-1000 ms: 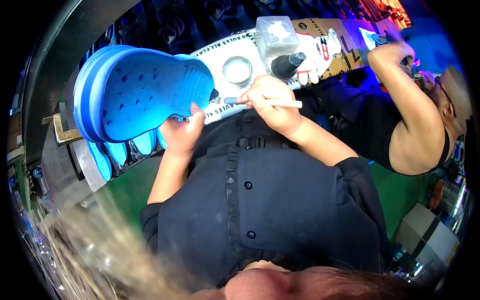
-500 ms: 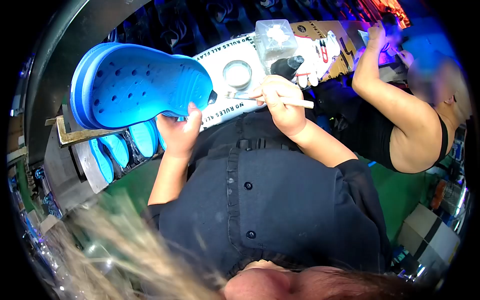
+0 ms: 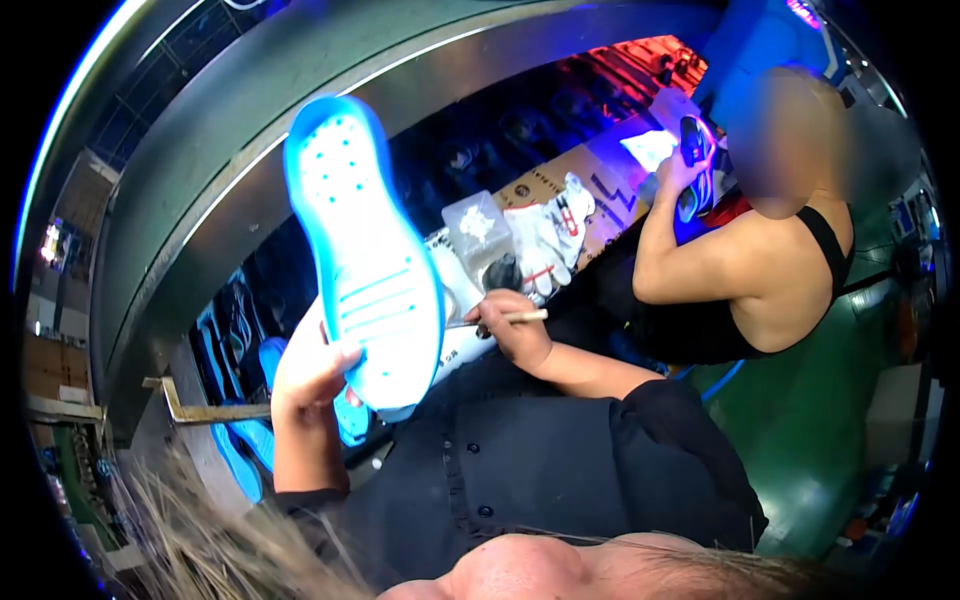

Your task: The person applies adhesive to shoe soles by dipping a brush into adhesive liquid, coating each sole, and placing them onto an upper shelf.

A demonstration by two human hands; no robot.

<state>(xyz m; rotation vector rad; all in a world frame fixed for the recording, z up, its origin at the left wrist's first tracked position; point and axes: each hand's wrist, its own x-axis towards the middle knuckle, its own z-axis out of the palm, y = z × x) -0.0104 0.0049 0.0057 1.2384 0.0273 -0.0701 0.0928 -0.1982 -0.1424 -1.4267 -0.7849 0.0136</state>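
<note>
- One blue sole is up before us, nearly upright, its inner face towards us.
- Our left hand grips its lower side, thumb over the rim.
- Our right hand is curled round a brush; we cannot tell whether its tip touches the sole.
- Beyond sit a box and gloves.

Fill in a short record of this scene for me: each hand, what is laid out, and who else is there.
Left hand: holds up a blue-rimmed sole, tilted
Right hand: holds a brush; whether it touches the sole is unclear
Laid out: see-through box, white gloves, cardboard
Lower left: more blue soles
Other person: at right, holding a shoe-like piece
</note>
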